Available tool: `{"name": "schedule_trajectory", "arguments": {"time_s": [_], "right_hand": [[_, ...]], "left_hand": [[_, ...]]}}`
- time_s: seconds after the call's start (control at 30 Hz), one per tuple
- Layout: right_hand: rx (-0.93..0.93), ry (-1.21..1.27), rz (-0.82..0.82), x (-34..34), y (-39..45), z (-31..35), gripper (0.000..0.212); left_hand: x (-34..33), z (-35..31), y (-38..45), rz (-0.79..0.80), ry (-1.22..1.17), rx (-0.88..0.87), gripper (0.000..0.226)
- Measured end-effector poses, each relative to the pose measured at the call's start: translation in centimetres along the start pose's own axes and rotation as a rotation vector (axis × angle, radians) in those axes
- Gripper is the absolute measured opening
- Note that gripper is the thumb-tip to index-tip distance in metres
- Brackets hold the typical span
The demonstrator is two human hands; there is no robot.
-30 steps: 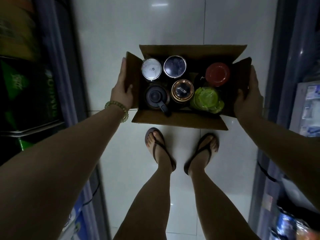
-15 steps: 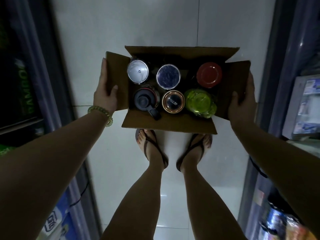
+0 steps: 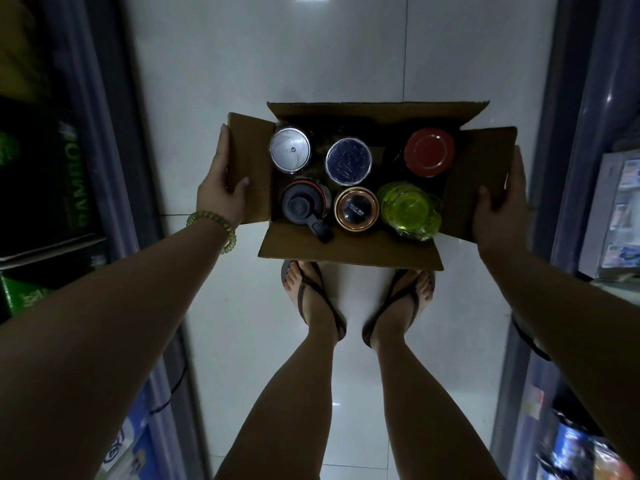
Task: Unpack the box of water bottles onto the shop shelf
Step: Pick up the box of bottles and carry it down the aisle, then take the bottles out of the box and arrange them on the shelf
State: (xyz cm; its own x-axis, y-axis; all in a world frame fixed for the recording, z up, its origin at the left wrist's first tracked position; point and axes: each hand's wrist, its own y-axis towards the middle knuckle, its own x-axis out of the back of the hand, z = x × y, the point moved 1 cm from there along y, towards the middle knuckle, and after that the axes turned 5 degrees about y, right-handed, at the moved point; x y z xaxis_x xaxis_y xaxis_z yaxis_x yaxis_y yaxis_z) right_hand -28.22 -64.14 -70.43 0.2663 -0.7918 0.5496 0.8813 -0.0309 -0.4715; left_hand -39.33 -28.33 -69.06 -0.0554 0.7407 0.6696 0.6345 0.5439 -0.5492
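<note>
head view, box lower than before, left hand, right hand gripping flaps

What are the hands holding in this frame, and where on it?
Both hands hold the open cardboard box of bottles: the left hand grips its left side flap, the right hand its right side flap, thumbs on top.
</note>
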Motion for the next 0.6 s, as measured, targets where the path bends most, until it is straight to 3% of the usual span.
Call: {"name": "schedule_trajectory", "arguments": {"time_s": [0.23, 0.37, 0.47, 0.6], "right_hand": [[-0.007, 0.004, 0.045, 0.5, -0.6, 0.6, 0.067], [0.136, -0.074, 0.143, 1.0, -2.3, 3.2, 0.074], [0.308, -0.18, 0.121, 1.5, -4.1, 6.0, 0.07], [0.316, -0.191, 0.228, 1.5, -6.6, 8.9, 0.069]], "left_hand": [[0.1, -0.5, -0.4, 0.005, 0.028, -0.004, 0.081], [1.1, -3.0, -2.3, -0.026, 0.116, -0.115, 0.079], [1.5, -6.0, -4.3, -0.052, 0.119, -0.23, 0.07], [0.7, -9.9, -7.4, 0.01, 0.052, -0.236, 0.054]]}}
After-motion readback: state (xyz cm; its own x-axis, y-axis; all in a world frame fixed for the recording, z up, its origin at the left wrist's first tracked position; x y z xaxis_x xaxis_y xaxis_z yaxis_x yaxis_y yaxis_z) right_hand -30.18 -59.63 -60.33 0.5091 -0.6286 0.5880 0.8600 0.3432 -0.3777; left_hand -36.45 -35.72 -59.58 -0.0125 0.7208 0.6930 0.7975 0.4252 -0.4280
